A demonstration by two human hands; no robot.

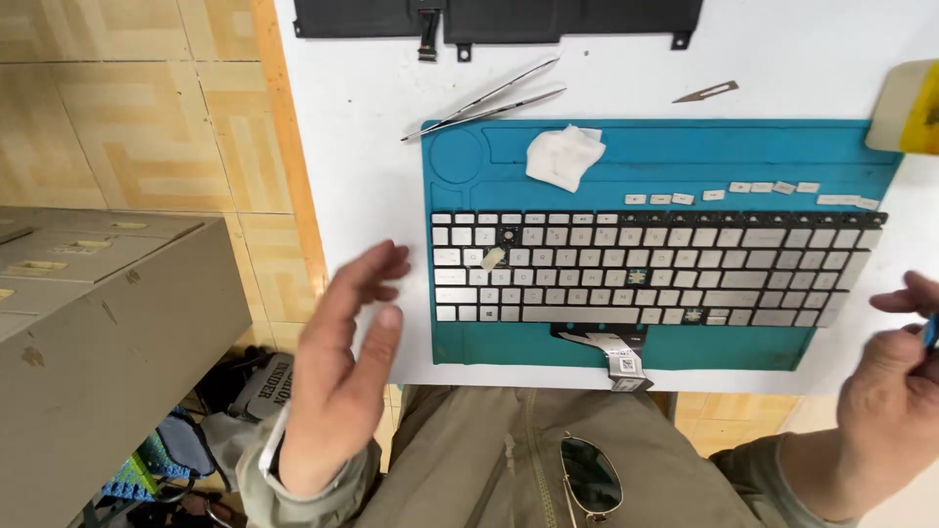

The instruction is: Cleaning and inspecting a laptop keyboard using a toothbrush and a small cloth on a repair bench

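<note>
While the silver keyboard (650, 269) lies flat on the teal work mat (460, 342), both hands hang off its 2 ends rather than on it. Its long axis runs left to right across the view, key rows parallel to the near edge of the white counter (372, 156), its ribbon cable (616, 354) pointing back toward the person. That keeps every row within reach. The left hand (342, 381) hovers just beside the keyboard's left end, fingers spread and loosely open, holding nothing. The right hand (895, 391) sits at the right edge of view, fingers curled around something small and blue (930, 330); what it is I cannot tell. Loose keycaps (743, 191) sit in a row on the mat just beyond the keyboard's top edge, probably to keep them from scattering. A white wipe (562, 156), tweezers (489, 103) and a blade (706, 93) lie farther off.
</note>
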